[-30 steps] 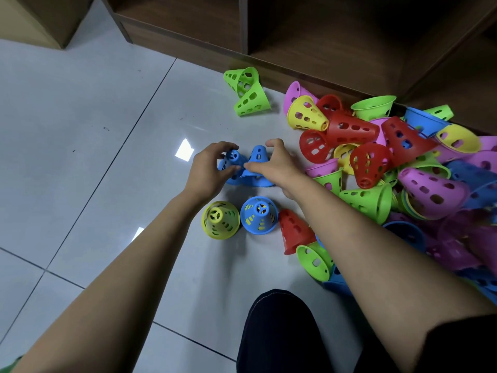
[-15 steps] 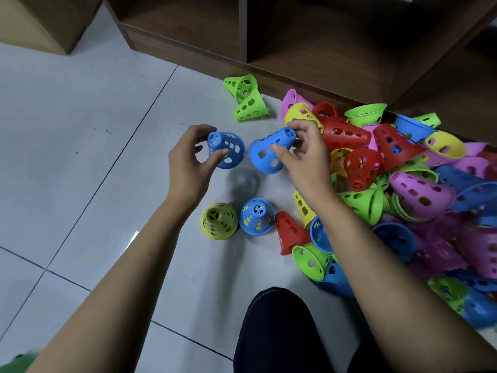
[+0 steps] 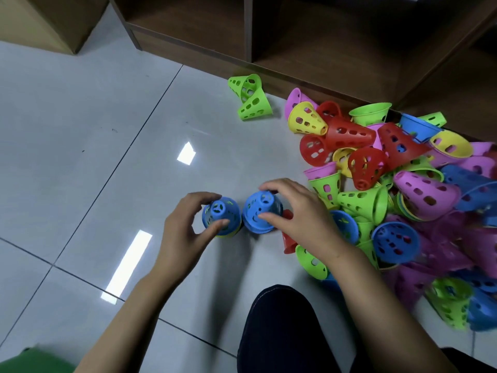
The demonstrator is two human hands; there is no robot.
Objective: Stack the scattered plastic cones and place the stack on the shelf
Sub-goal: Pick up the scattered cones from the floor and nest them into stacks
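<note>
Step in hand: stacking, early stage. Left hand (image 3: 185, 232) fingers (image 3: 204, 196) curled round blue perforated plastic cone (image 3: 222, 215), narrow end up, on tiled floor (image 3: 80, 130) at frame centre. Yellow rim shows beneath it, so it likely caps another cone. Right hand (image 3: 304, 219) fingers (image 3: 269, 218) pinch second blue perforated plastic cone (image 3: 262, 212), just beside first. Heap of mixed-colour plastic cones (image 3: 376, 168) at right of frame, unstacked. Dark wooden shelf (image 3: 309, 41) along top. Next, by judgement: lift one blue cone, centre over other's tip, press straight down.

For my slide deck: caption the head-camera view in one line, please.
The left hand grips the left blue cone, the right hand the right blue cone, beside a multicoloured cone pile.
</note>
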